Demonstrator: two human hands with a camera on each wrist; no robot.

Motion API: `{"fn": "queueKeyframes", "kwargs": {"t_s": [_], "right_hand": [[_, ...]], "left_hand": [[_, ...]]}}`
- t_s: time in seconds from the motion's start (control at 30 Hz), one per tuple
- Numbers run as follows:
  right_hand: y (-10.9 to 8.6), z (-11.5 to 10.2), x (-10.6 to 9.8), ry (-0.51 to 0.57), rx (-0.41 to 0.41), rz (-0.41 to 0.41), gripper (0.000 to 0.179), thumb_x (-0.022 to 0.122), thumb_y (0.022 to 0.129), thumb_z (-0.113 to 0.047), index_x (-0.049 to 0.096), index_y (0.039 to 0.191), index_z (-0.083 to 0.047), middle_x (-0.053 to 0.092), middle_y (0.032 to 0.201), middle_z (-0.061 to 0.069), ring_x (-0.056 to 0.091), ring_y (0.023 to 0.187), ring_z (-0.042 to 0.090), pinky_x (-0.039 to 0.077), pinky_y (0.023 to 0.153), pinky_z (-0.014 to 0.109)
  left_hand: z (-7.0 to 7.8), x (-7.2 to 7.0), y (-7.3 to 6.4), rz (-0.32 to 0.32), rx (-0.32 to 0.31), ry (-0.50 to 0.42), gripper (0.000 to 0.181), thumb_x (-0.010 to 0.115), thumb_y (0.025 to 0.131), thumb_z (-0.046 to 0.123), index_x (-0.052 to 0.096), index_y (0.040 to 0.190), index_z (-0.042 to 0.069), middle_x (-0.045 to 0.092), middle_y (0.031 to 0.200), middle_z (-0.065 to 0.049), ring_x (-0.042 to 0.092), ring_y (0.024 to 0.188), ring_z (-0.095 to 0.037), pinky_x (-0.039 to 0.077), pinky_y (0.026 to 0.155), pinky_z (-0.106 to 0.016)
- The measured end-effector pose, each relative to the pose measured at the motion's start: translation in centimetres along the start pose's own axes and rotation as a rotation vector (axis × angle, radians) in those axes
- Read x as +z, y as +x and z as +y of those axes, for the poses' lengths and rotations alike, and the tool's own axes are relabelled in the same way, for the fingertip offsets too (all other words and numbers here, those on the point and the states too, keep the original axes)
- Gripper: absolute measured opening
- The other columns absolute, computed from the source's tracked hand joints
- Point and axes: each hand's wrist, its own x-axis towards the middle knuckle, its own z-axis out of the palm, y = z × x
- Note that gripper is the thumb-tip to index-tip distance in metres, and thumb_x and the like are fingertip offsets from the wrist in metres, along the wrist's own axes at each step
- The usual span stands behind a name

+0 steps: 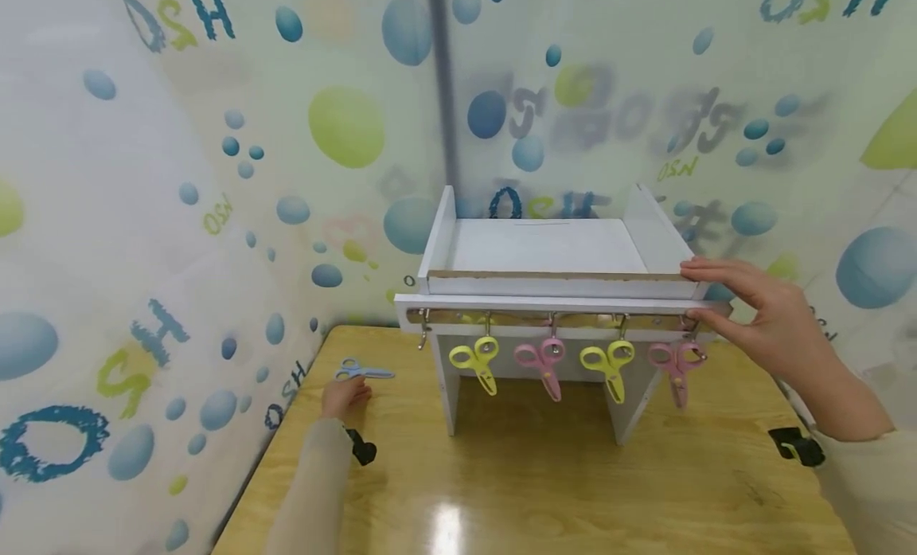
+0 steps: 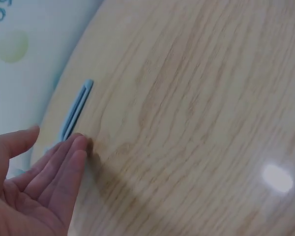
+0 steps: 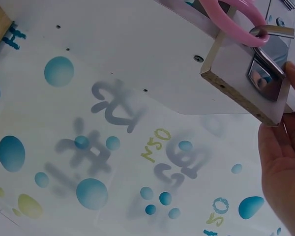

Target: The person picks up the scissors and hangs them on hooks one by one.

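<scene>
Light blue scissors (image 1: pixel 372 373) lie on the table left of a white rack (image 1: pixel 552 286). My left hand (image 1: pixel 345 397) is right beside them, fingers extended and thumb apart; in the left wrist view its fingertips overlap the lower part of the blue scissors (image 2: pixel 78 105). At the rack's right end my right hand (image 1: pixel 781 324) grips the board, thumb in front and fingers over the top. From the rack's front hooks hang yellow scissors (image 1: pixel 476 359), pink scissors (image 1: pixel 544 364), a second yellow pair (image 1: pixel 609 367) and a second pink pair (image 1: pixel 677 368). The leftmost hook (image 1: pixel 423 330) is bare.
The rack stands on two side panels on a wooden table (image 1: pixel 501 491), which reflects a bright light. Behind and to the left hangs a patterned curtain-like wall (image 1: pixel 344 220) with blue and green dots, close against the table's edge.
</scene>
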Motion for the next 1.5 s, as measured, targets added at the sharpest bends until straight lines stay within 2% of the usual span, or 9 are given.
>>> {"fn": "queueKeyframes", "kwargs": {"t_s": [0.17, 0.27, 0.47, 0.6, 0.8, 0.93, 1.13, 1.37, 1.5], "right_hand": [[-0.3, 0.0, 0.7, 0.025, -0.013, -0.006, 0.063, 0.086, 0.062, 0.011, 0.07, 0.121, -0.003, 0.057, 0.137, -0.019, 0.05, 0.13, -0.01, 0.037, 0.104, 0.002], [-0.3, -0.4, 1.0, 0.03, -0.018, -0.015, 0.067, 0.086, 0.06, 0.014, 0.069, 0.122, -0.004, 0.058, 0.137, -0.017, 0.049, 0.131, -0.009, 0.037, 0.104, 0.003], [0.0, -1.0, 1.3, 0.034, -0.041, -0.03, 0.067, 0.086, 0.061, 0.013, 0.069, 0.123, -0.004, 0.06, 0.137, -0.01, 0.049, 0.132, -0.008, 0.037, 0.105, 0.003], [0.0, -1.1, 1.2, 0.026, -0.053, -0.027, 0.062, 0.086, 0.065, 0.006, 0.069, 0.123, -0.005, 0.06, 0.137, -0.012, 0.049, 0.132, -0.008, 0.036, 0.105, 0.003], [0.2, -1.4, 1.2, 0.016, -0.036, -0.038, 0.069, 0.086, 0.059, 0.012, 0.069, 0.124, -0.006, 0.06, 0.137, -0.012, 0.048, 0.132, -0.009, 0.036, 0.105, 0.003], [0.1, -1.4, 1.0, -0.007, -0.029, -0.031, 0.072, 0.086, 0.058, 0.014, 0.069, 0.124, -0.007, 0.06, 0.137, -0.012, 0.047, 0.132, -0.011, 0.035, 0.105, 0.002], [0.2, -1.2, 0.5, -0.027, -0.026, -0.018, 0.07, 0.086, 0.06, 0.013, 0.069, 0.124, -0.006, 0.06, 0.138, -0.011, 0.047, 0.132, -0.01, 0.035, 0.105, 0.002], [0.2, -0.8, -0.2, -0.04, -0.006, -0.02, 0.07, 0.086, 0.059, 0.014, 0.069, 0.124, -0.005, 0.056, 0.139, -0.019, 0.047, 0.133, -0.011, 0.035, 0.104, 0.001], [0.3, -0.9, -0.4, -0.051, 0.004, -0.021, 0.071, 0.085, 0.059, 0.015, 0.069, 0.124, -0.006, 0.055, 0.139, -0.021, 0.046, 0.132, -0.013, 0.034, 0.104, 0.0]], "left_hand": [[-1.4, -1.5, 1.5, 0.034, -0.025, 0.027, 0.056, 0.06, 0.099, 0.022, 0.05, 0.13, -0.023, 0.074, 0.073, -0.003, 0.072, 0.064, -0.008, 0.061, 0.067, -0.022], [-2.0, -2.5, 1.8, 0.083, -0.017, 0.096, 0.057, 0.063, 0.097, 0.027, 0.055, 0.123, -0.023, 0.073, 0.068, -0.002, 0.072, 0.06, -0.008, 0.061, 0.063, -0.023], [-2.2, -3.0, 1.3, 0.203, 0.019, 0.546, 0.055, 0.059, 0.096, 0.044, 0.074, 0.083, -0.008, 0.068, 0.055, -0.003, 0.063, 0.048, -0.012, 0.05, 0.05, -0.025], [-1.7, -2.2, 1.4, 0.219, 0.027, 0.842, 0.067, 0.051, 0.097, 0.057, 0.059, 0.053, 0.008, 0.048, 0.043, 0.003, 0.039, 0.041, -0.008, 0.03, 0.043, -0.022], [-1.3, -1.1, 2.2, 0.288, -0.02, 1.087, 0.068, 0.049, 0.097, 0.06, 0.052, 0.053, 0.008, 0.04, 0.05, 0.0, 0.038, 0.048, -0.012, 0.031, 0.046, -0.024], [-0.8, -0.8, 2.7, 0.27, -0.004, 1.124, 0.065, 0.05, 0.098, 0.055, 0.064, 0.065, 0.0, 0.053, 0.059, -0.008, 0.05, 0.055, -0.017, 0.039, 0.049, -0.027], [0.1, -0.3, 3.5, 0.195, 0.023, 1.029, 0.043, 0.049, 0.096, 0.029, 0.068, 0.087, -0.008, 0.065, 0.076, -0.018, 0.056, 0.063, -0.023, 0.044, 0.053, -0.031], [0.1, 0.7, 4.6, 0.126, 0.115, 0.925, 0.033, 0.06, 0.089, 0.026, 0.067, 0.088, -0.006, 0.069, 0.085, -0.022, 0.063, 0.07, -0.028, 0.052, 0.056, -0.036], [-0.2, 0.8, 4.6, 0.12, 0.169, 0.887, 0.031, 0.065, 0.09, 0.027, 0.064, 0.073, 0.001, 0.065, 0.074, -0.014, 0.059, 0.067, -0.026, 0.048, 0.056, -0.035]]}}
